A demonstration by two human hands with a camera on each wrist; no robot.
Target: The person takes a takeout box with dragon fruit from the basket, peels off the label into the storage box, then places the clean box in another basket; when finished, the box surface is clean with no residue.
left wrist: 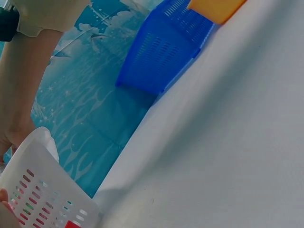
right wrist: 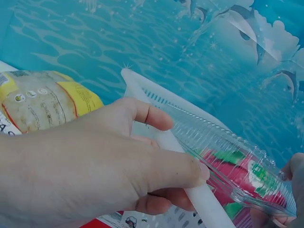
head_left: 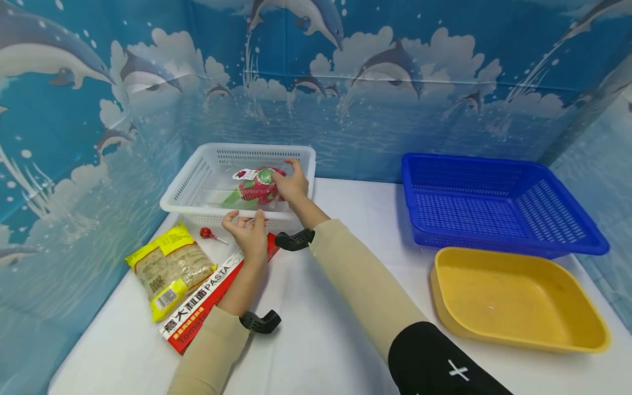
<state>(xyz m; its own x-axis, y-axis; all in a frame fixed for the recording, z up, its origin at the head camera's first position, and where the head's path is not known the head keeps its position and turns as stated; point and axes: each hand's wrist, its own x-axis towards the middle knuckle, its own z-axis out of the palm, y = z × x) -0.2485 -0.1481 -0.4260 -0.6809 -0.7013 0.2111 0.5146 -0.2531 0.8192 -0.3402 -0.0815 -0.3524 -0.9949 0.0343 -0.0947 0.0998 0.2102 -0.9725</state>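
Note:
In the head view, my left hand (head_left: 250, 236) grips the front rim of a white perforated basket (head_left: 197, 210). The right wrist view shows that left hand (right wrist: 118, 161) with its thumb over the rim and fingers curled below. My right hand (head_left: 292, 184) reaches inside the basket and holds the right end of a clear plastic box (right wrist: 223, 166). Red and green fruit, like dragon fruit, shows through the box, which carries a white label. Only a few fingers of the right hand (right wrist: 297, 175) appear at that view's right edge. Part of the basket (left wrist: 42, 175) fills the left wrist view's lower left.
In front of the basket lie a red lollipop (head_left: 206, 233), a yellow bag of grain-coloured food (head_left: 173, 263) and a red-and-white pasta box (head_left: 202, 302), partly under the left forearm. To the right stand a blue basket (head_left: 466, 211) and a yellow tub (head_left: 518, 291). Dolphin-printed cloth surrounds the table.

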